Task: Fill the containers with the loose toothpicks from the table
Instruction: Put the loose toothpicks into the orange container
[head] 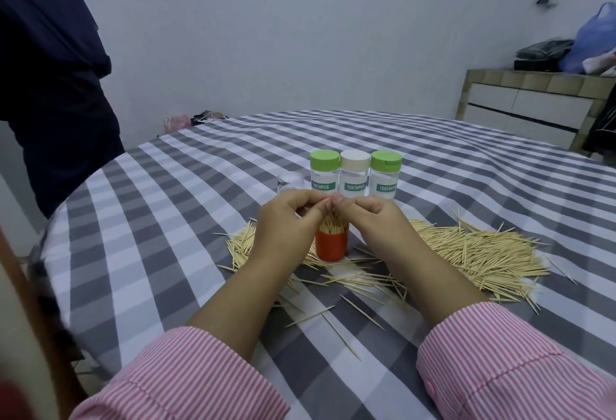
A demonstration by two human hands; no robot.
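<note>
Both hands meet above the red container [331, 245], which stands upright on the worktop [160, 219]. The left hand [286, 219] and right hand [376, 219] pinch a toothpick bundle [331, 216] entering it. Loose toothpicks [473, 249] are light, stiff, pointed; grip them mid-length, aligned.

Three capped containers labelled TOOTHPICK stand in a row: two with green caps [324, 157] [386, 158] and one with a cream cap [355, 158]. One open red container [332, 244] holds upright toothpicks, and one clear lid [290, 181] is present. Loose toothpicks [466, 249] are too numerous to count; two hands [289, 223] [376, 219] are in view.
</note>
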